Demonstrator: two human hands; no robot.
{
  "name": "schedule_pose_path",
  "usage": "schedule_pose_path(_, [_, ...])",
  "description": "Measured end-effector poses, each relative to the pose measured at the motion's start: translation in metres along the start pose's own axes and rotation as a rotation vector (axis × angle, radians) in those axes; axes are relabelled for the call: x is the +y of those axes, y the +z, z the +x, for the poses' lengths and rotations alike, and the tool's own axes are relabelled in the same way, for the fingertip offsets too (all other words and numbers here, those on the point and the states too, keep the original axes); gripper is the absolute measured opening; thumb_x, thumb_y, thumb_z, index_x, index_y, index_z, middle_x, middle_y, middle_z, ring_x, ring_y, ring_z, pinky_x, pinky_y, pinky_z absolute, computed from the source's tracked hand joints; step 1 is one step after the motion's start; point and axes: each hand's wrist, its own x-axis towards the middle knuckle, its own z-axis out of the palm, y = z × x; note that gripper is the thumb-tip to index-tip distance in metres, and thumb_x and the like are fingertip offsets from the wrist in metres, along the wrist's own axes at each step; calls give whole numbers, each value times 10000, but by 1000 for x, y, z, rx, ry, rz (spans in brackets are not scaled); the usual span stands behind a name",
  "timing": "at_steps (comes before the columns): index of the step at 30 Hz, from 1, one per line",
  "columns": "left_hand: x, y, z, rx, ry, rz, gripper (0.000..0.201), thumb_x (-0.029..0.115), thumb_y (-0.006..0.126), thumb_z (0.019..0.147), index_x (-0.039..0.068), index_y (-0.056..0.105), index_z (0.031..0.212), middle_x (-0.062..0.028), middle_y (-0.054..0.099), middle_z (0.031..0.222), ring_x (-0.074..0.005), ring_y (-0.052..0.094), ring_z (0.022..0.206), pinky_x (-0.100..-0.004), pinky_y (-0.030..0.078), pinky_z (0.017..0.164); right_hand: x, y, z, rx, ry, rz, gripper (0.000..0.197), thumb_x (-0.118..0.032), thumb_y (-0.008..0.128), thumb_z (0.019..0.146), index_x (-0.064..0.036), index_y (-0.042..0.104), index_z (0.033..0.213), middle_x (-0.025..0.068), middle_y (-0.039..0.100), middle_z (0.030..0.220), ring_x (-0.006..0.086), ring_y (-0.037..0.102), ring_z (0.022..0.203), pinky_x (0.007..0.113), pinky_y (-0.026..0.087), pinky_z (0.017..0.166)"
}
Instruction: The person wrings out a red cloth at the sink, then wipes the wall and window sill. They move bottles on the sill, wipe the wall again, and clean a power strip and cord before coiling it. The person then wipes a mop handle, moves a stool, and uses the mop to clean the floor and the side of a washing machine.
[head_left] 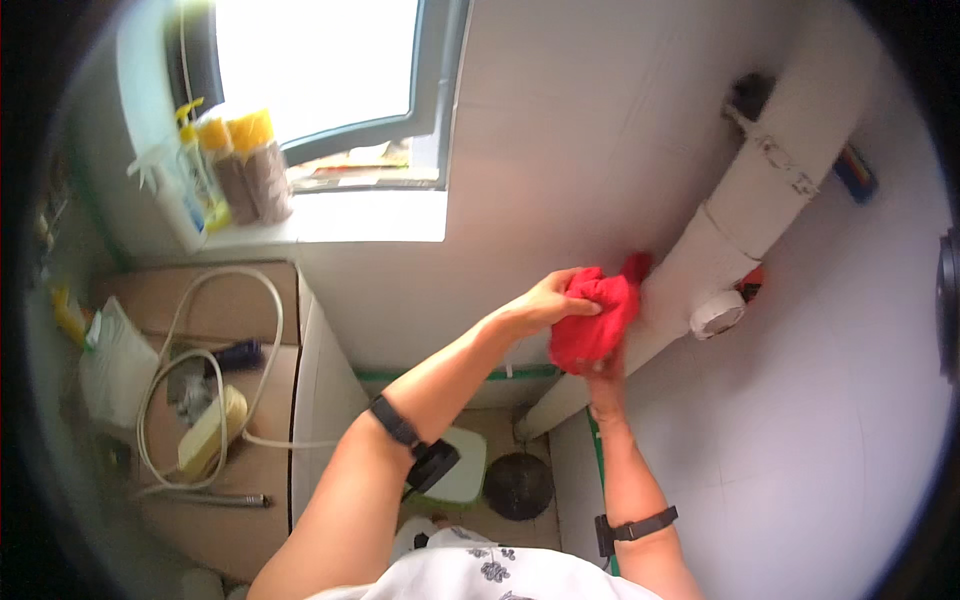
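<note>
A bunched red cloth (590, 330) is held up between both hands, close to the white wall pipe. My left hand (548, 303) grips its upper left side, with the thumb lying across the front. From below, my right hand (604, 385) closes on the lower edge; its fingers are partly hidden by the cloth and slightly blurred. One end of the cloth sticks up next to the thick white pipe (680, 280), which slants down to the floor. I cannot tell whether that end touches the pipe. Black straps are around both forearms.
A capped pipe branch (718, 315) juts out at the right. Spray and pump bottles (180, 195) stand on the sill by the open window (425, 100). On the brown-topped surface (270, 400) at left lie a coiled white cable and a power strip (212, 432). A dark round object (518, 487) sits on the floor.
</note>
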Motion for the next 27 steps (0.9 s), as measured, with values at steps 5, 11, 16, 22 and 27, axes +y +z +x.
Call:
schedule_pose_path(5, [94, -29, -35, 23, 156, 267, 465, 101, 680, 766, 13, 497, 1185, -68, 589, 1037, -149, 553, 971, -304, 453, 873, -38, 61, 26, -253, -98, 224, 591, -234, 688, 797, -71, 406, 1289, 67, 485, 1249, 181, 482, 1109, 331, 414, 929])
schedule_pose_path(11, [130, -47, -70, -103, 280, 446, 426, 79, 685, 713, 16, 520, 1101, -46, 564, 947, -127, 514, 911, -284, 431, 837, -103, 122, 40, -263, -33, 402, 509, -285, 546, 899, -88, 358, 1330, 32, 471, 1253, 177, 448, 1160, 335, 377, 970])
schedule_pose_path(16, [145, -23, -70, 81, 491, 708, 409, 132, 687, 695, 16, 522, 1051, -108, 523, 972, -224, 528, 916, -339, 438, 822, -131, 144, 41, -175, -92, 598, 441, -269, 532, 899, -78, 401, 1274, 42, 500, 1198, 174, 483, 1109, 323, 412, 938])
schedule_pose_path(22, [243, -2, -121, 21, 613, 1299, 631, 287, 730, 716, 52, 461, 1237, -133, 493, 1229, -274, 494, 1094, -392, 440, 911, -161, 134, 48, -154, -210, 657, 304, -164, 507, 906, -61, 471, 1189, 63, 549, 1107, 171, 543, 998, 305, 450, 885])
schedule_pose_path(27, [317, -6, -194, 130, 1081, 972, 551, 173, 686, 745, 61, 469, 1239, -125, 482, 1272, -248, 459, 1182, -448, 367, 975, -187, 108, 72, -18, -248, 487, 270, -143, 520, 897, -67, 487, 1154, 49, 557, 1072, 152, 543, 971, 297, 441, 873])
